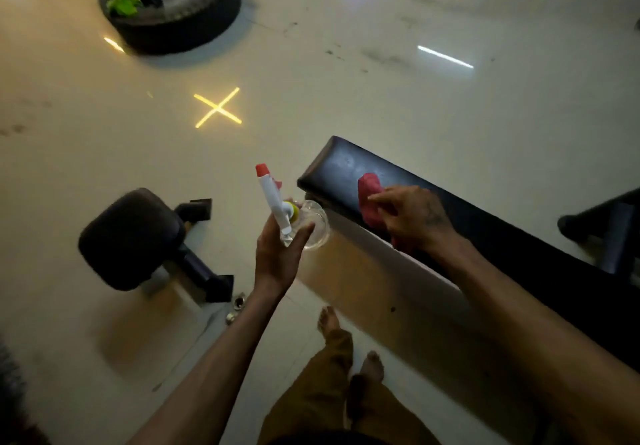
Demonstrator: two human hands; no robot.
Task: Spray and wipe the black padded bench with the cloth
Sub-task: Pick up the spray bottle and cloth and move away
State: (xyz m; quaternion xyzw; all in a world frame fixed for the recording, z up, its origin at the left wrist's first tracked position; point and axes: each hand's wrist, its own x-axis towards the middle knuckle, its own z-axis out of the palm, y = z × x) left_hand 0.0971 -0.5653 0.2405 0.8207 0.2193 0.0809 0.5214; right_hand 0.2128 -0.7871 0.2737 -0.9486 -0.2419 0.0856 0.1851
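Red cloth [370, 198] lies on the black padded bench [467, 222] near its far end, pressed by the right hand [412, 216]. Left hand [280, 254] grips the spray bottle [298, 219] beside the bench edge. Wipe in overlapping strokes, covering edges and corners.

The bench [450, 209] is running along the right, with the cloth [370, 198] lying on its top under the right hand [412, 216]. The spray bottle [294, 216] is sitting in the left hand [277, 257], just left of the bench end. A padded roller [128, 236] is lying on the floor [346, 80] further left, and a tyre [173, 4] is lying well behind it.
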